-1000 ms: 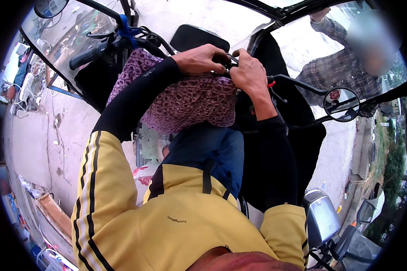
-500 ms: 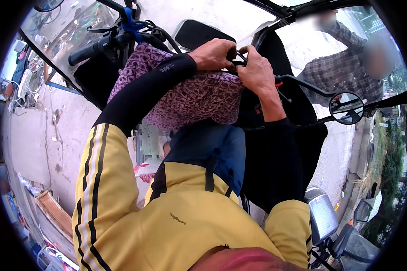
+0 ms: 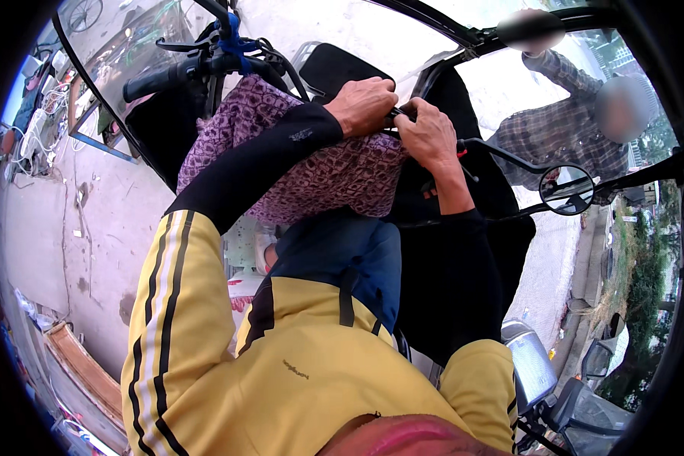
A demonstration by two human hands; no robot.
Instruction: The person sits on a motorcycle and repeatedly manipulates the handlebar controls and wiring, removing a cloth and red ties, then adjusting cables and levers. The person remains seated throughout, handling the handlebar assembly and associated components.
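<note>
My left hand (image 3: 363, 105) has its fingers curled over a dark, thin part (image 3: 397, 112) at the middle of the handlebar area, too small and hidden to name. My right hand (image 3: 429, 133) meets it from the right, fingertips pinched at the same part, close to the left hand's fingers. Just below both hands a purple patterned cloth (image 3: 327, 175) is draped over the front of the vehicle, under my left forearm. A black rectangular panel (image 3: 342, 68) sits beyond my hands.
The left handlebar grip (image 3: 152, 83) has blue wrapping nearby. A round mirror (image 3: 566, 190) sits at right. A person in a plaid shirt (image 3: 555, 137) stands beyond the clear windscreen, an arm raised to the frame. Clutter and cables (image 3: 42, 129) lie at far left.
The whole view has shifted slightly. My hands sit a little lower than half a second ago, with the left hand's fingers more hidden. The other person's head appears a little lower.
</note>
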